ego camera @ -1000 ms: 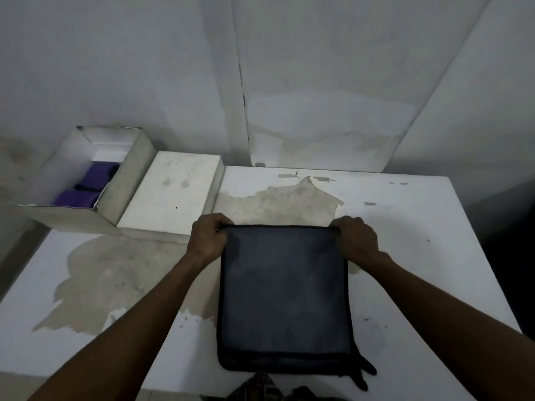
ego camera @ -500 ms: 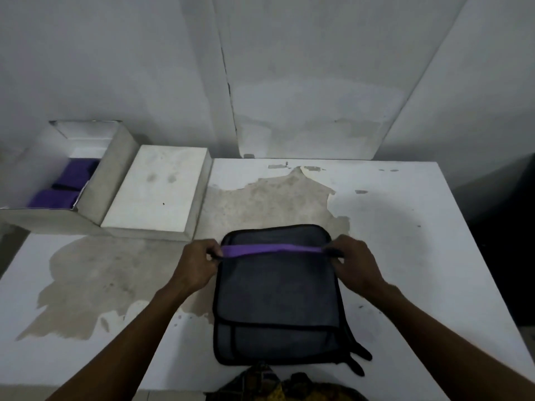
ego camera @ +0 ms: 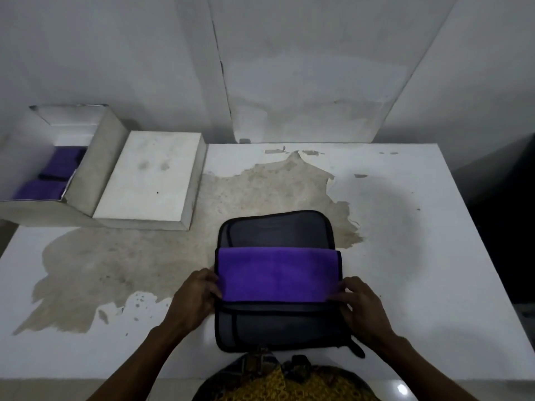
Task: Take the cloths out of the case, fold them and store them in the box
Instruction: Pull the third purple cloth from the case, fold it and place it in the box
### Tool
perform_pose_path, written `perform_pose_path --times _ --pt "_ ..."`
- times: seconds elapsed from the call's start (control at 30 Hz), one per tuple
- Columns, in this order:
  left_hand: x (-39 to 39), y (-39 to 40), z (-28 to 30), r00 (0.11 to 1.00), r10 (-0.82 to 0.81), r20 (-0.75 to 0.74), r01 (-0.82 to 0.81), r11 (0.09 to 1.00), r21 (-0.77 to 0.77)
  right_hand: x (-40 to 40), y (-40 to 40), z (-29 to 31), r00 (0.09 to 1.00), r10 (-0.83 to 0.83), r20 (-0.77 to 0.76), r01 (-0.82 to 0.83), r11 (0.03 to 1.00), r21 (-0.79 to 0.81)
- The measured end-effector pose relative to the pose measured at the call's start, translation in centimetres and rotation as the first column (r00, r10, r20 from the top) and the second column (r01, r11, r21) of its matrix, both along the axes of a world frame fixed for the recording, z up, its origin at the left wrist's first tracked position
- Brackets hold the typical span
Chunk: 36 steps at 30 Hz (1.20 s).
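Head view: a dark grey case (ego camera: 275, 325) with black edging lies flat on a white table (ego camera: 405, 285), close to the near edge. A purple cloth (ego camera: 278, 273) lies as a wide band across the middle of the case, its far edge straight and its near edge level with a black seam of the case. The far part of the case shows beyond the cloth, the near part shows below it. A short black strap (ego camera: 357, 349) sticks out from the near right corner of the case.

The left hand (ego camera: 197, 299) grips the near left corner of the cloth, fingers curled at its edge. The right hand (ego camera: 362, 305) pinches the near right corner of the cloth, fingers bent over the edge. Both forearms reach in from the lower part of the frame.

At the far left of the table stands an open white box (ego camera: 98, 169). Folded purple cloths (ego camera: 52, 175) lie inside it. Just beside the box on its right, touching it, lies a flat white lid (ego camera: 150, 180). A large brownish patch (ego camera: 130, 256) of worn surface spreads across the table between the lid and the case. A grey wall (ego camera: 289, 68) rises behind the table. Patterned yellow fabric (ego camera: 283, 383) shows at the bottom edge of the frame
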State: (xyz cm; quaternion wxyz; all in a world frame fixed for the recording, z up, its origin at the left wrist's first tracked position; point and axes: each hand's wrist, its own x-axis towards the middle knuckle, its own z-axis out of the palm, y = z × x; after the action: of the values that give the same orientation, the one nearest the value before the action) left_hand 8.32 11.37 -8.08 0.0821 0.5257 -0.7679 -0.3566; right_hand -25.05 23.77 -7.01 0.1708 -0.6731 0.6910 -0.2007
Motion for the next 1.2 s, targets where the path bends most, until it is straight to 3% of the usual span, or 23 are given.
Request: perform_pose_path --times 0.37,0.6,0.77,0.87,0.97,1.03,1.1,1.2 --pt "0.9 0.1 -0.9 0.987 -0.15 0.059 0.157 0.979 -0.132 0.2 1.8 -2.5 0.991 0.089 -0.098 -0.08 0.993 0.088" --pt "0.7 0.4 -1.2 0.968 -0.208 0.143 0.232 0.956 -0.181 0.1 1.6 -2.7 0.981 0.111 -0.158 -0.102 0.993 0.064" --pt "-0.9 -0.5 -0.4 0.954 -0.189 0.234 0.246 0.937 -0.247 -0.1 -0.5 -1.7 0.998 0.02 -0.053 -0.02 1.0 0.004" --pt "-3.3 -1.0 0.5 0.968 -0.145 0.206 0.208 0.922 -0.328 1.3 -2.6 -0.7 0.995 -0.076 -0.069 0.076 0.997 -0.003" --pt "-6.9 -1.1 1.0 0.963 -0.195 0.188 0.249 0.909 -0.334 3.7 -4.9 -0.2 0.994 -0.032 -0.104 0.03 0.999 -0.026" --pt "-9.2 -0.7 0.3 0.935 -0.283 0.214 0.337 0.899 -0.28 5.3 -6.0 -0.8 0.993 0.076 -0.087 -0.074 0.997 0.035" --pt "-10.4 -0.2 -1.2 0.903 -0.352 0.247 0.398 0.902 -0.17 6.3 -6.4 -2.1 0.979 0.167 -0.114 -0.143 0.97 0.197" --pt "-9.7 0.0 -3.8 0.851 -0.375 0.367 0.435 0.896 -0.091 5.7 -6.1 -4.6 0.963 0.178 -0.203 -0.092 0.923 0.375"
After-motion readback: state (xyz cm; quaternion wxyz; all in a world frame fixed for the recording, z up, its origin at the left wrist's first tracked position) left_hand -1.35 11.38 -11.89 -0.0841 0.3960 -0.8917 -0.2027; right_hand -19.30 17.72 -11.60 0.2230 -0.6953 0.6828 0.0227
